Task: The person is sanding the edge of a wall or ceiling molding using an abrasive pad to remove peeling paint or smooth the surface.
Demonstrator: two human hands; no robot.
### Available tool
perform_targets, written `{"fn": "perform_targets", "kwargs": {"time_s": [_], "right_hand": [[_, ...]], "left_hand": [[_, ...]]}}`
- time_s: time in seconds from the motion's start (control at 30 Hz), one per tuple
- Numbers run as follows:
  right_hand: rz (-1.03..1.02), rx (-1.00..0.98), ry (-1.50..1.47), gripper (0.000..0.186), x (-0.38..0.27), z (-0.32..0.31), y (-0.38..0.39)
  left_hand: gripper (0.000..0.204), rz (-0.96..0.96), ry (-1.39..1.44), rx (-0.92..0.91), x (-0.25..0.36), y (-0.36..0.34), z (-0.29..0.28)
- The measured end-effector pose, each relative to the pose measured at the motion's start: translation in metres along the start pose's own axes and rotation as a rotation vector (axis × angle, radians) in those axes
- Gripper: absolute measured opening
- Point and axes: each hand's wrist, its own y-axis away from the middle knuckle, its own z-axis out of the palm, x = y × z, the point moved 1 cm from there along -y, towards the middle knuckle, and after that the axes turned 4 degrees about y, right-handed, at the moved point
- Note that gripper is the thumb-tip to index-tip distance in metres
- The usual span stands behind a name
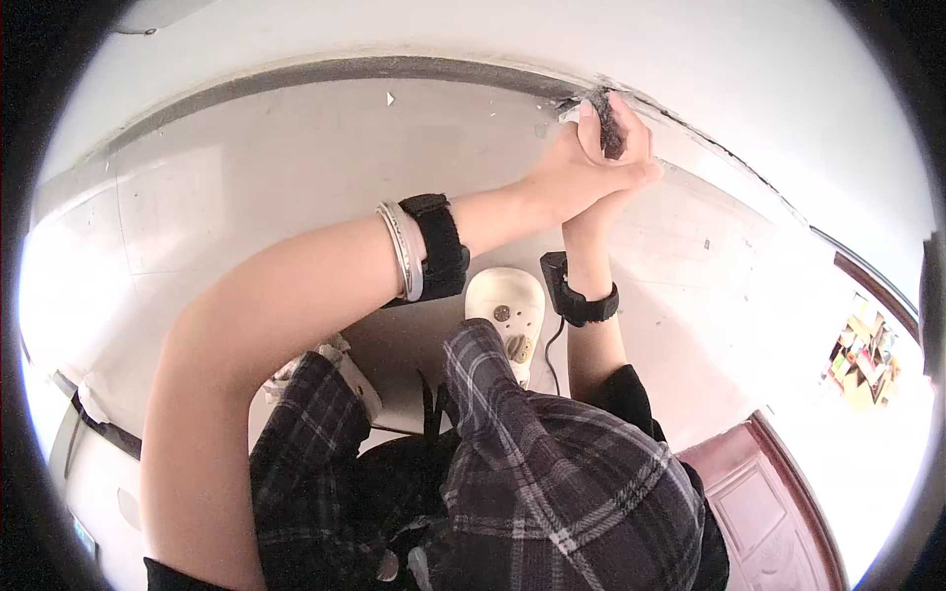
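Flanking a dark speckled piece (609,130), fingers (588,116) curl close on both sides; whose, and whether clamped, cannot be told | Position: beside wall (443,25) base | Long axis: wallward | Nearer: neither clearly, left hand (583,172) overlapping right hand (611,201).

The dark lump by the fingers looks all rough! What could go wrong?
The dark lump looks rough and shows right between the fingers, so it might scratch them or shed crumbs. The black cable below the right wristband might catch on something as that arm moves. The little white chip on the floor could get stepped on.
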Motion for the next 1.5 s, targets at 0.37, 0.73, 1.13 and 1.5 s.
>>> {"fn": "perform_targets", "kwargs": {"time_s": [0.37,0.73,1.13,1.5], "right_hand": [[-0.060,0.042,0.071,0.018,0.008,-0.009,-0.014],[-0.134,-0.067,-0.077,0.014,0.002,0.008,-0.011],[-0.170,-0.107,-0.012,0.013,-0.002,0.016,-0.005],[-0.163,-0.097,-0.011,0.017,-0.009,0.021,-0.002]], "left_hand": [[0.051,-0.010,-0.120,-0.027,0.043,0.009,0.018],[0.063,-0.149,-0.266,0.021,0.023,0.000,-0.013],[0.068,-0.113,-0.261,0.034,0.031,0.006,-0.017],[0.069,-0.158,-0.354,0.051,0.037,0.015,-0.031]]}}
